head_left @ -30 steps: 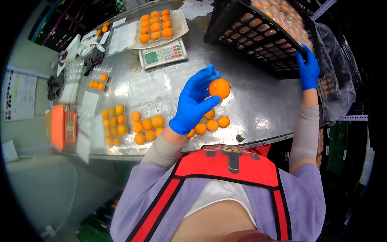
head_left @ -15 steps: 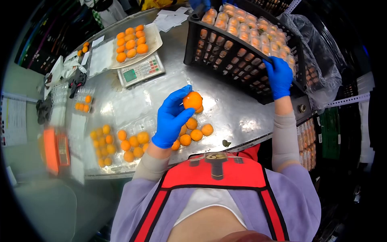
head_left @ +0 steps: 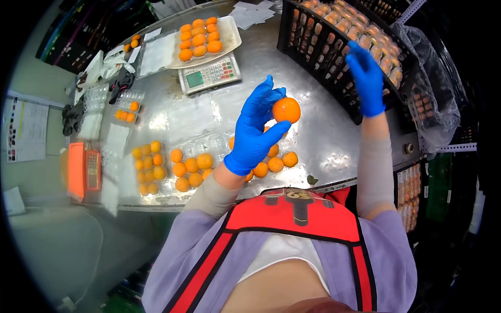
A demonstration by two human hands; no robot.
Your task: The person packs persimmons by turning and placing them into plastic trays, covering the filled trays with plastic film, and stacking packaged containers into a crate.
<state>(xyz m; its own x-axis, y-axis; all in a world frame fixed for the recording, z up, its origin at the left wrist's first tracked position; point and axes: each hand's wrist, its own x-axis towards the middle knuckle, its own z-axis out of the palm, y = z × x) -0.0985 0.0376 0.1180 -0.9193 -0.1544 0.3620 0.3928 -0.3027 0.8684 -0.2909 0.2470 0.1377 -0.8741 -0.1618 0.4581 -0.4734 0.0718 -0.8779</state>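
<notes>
The metal surface [head_left: 318, 141] carried a scale [head_left: 211, 74], clear trays [head_left: 206, 144] of oranges [head_left: 191, 165], white papers [head_left: 252, 15] and a black crate [head_left: 319, 63].

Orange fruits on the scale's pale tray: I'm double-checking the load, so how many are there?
12. The orange fruits sit in four rows of three on the pale tray atop the scale; none there seems hidden.

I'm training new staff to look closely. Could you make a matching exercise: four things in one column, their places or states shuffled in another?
1. left hand
2. white scale
3. black crate
4. dark-green scrap

A. beneath a tray
B. near the edge of the table
C. holding one orange fruit
D. filled with packed fruit

Pairs: 1-C; 2-A; 3-D; 4-B
</notes>
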